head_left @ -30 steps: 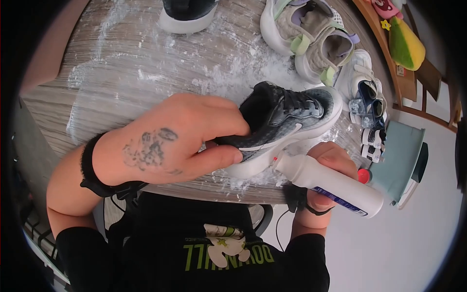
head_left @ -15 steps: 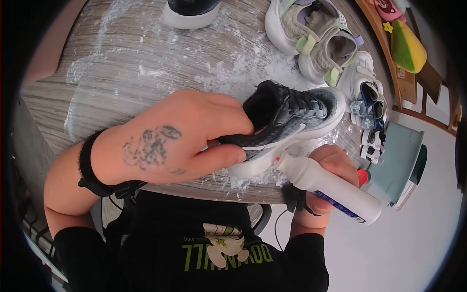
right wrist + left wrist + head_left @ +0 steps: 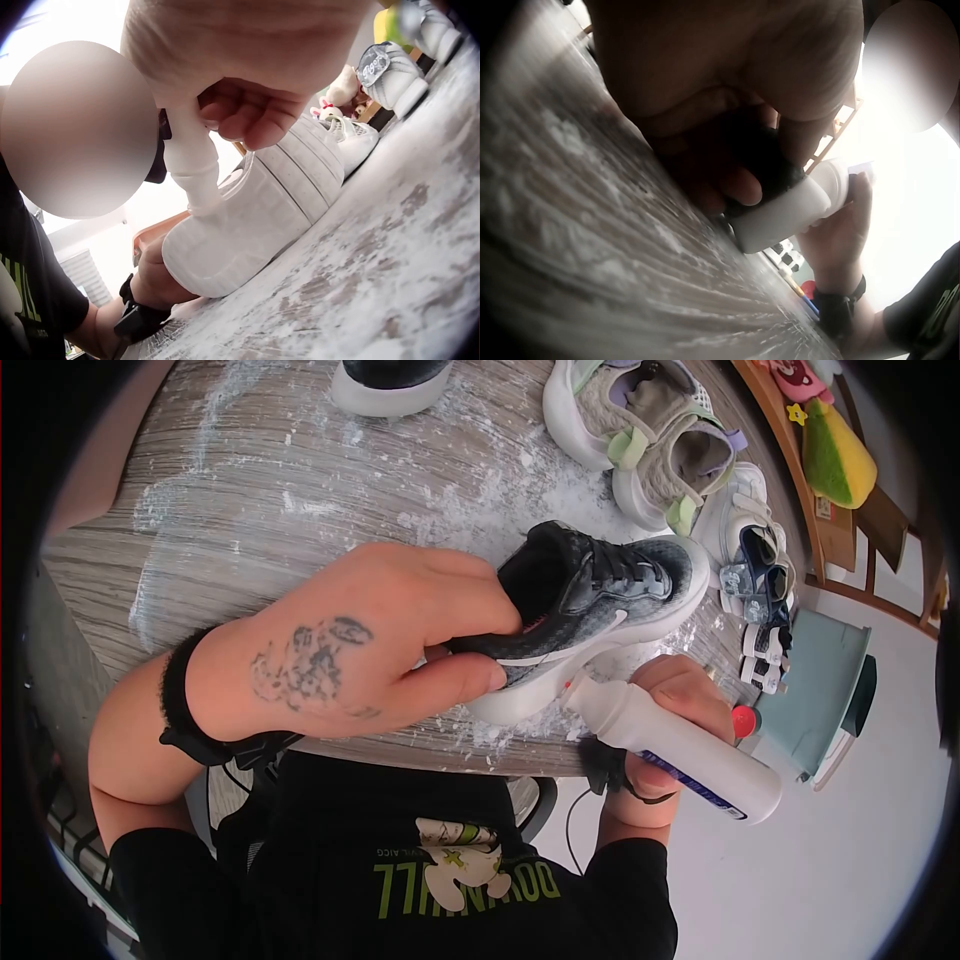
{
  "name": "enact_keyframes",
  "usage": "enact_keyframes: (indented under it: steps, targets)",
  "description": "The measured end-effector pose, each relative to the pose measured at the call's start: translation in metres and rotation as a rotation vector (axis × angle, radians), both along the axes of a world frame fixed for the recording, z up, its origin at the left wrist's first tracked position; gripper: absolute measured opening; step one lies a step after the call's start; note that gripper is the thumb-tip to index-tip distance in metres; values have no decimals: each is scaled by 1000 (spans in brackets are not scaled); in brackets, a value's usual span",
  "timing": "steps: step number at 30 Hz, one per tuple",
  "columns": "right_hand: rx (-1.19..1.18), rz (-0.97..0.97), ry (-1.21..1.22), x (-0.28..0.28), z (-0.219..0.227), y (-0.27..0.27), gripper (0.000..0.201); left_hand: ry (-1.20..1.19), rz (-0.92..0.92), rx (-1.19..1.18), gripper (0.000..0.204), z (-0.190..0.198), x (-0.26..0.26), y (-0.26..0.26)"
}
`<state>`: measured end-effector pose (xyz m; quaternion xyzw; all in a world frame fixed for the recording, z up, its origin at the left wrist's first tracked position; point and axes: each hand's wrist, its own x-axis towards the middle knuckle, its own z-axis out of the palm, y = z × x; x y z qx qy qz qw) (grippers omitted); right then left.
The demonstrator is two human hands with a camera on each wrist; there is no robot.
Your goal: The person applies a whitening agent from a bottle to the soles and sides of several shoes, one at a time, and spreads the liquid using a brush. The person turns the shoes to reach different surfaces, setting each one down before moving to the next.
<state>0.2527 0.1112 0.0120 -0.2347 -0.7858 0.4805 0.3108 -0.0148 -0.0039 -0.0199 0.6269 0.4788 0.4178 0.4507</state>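
My left hand (image 3: pixel 350 640) grips a black and grey sneaker (image 3: pixel 610 595) by its heel collar, fingers inside the opening and thumb outside. The shoe is tipped, its toe toward the right. My right hand (image 3: pixel 685 695) holds a white squeeze bottle (image 3: pixel 690 750) with a blue label, its narrow neck aimed at the shoe's white sole (image 3: pixel 520 700). In the right wrist view the bottle's neck (image 3: pixel 196 172) meets the sole (image 3: pixel 247 225) near the heel. The left wrist view shows the sole (image 3: pixel 780 217) beside the bottle, the shoe's upper mostly hidden by my fingers.
White residue coats much of the wood-grain table (image 3: pixel 270 550). Another dark shoe (image 3: pixel 390 385) stands at the far edge. Beige shoes (image 3: pixel 640 450) with green tabs and several smaller shoes (image 3: pixel 760 585) line the right side. A red cap (image 3: pixel 743 721) lies near a teal box (image 3: pixel 815 690).
Both hands, the shoe and the bottle keep nearly the same places. The bottle's base has dipped slightly, and the view has shifted a little.
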Motion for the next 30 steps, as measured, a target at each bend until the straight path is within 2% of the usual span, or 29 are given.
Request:
enact_keyframes:
  steps: [8,11,17,21,22,25,27,30]
  targets:
    - [31,-13,26,-1,0,1,57,-4,-11,-8,21,1,-1,1]
    - [-35,-86,176,0,2,-4,56,-12,-6,30,22,-1,-1,0]
    - [152,126,168,-2,-9,6,53,-12,-13,1,23,1,-2,0]
    - [218,218,404,-9,-23,5,54,-13,-1,37,24,-1,-1,0]
    - [240,295,312,-7,-15,13,55,-10,2,45,24,-1,-1,0]
    - [196,320,297,-7,-15,9,58,9,-6,33,24,0,-1,0]
    - [190,289,396,-9,-16,6,57,18,-16,13,23,1,-1,0]
    - [169,327,233,-11,-3,4,55,26,-23,-9,23,3,-2,1]
